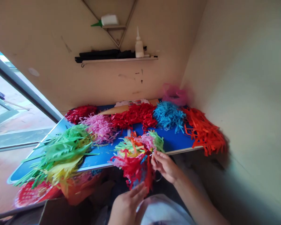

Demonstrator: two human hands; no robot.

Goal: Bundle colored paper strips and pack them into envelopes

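A multicoloured bunch of fringed strips (137, 165), in red, pink, green and orange, hangs over the table's front edge before me. At its right side my right hand (164, 165) is closed in a pinch. Something thin and pale shows at the fingertips, too small to name. A thin curved line, perhaps thread, shows below that hand. My left hand (127, 204) is lower down, its fingers stretched out against the hanging red strips. Its thumb is apart from the fingers. Part of the bunch's lower end is hidden behind this hand.
On the blue table (97, 159) lie green fringe (61, 147), pink fringe (100, 128), red fringe (135, 115), blue fringe (170, 115) and orange fringe (203, 129). A red basket (35, 193) sits below left. A white bottle (139, 47) stands on a wall shelf (119, 59).
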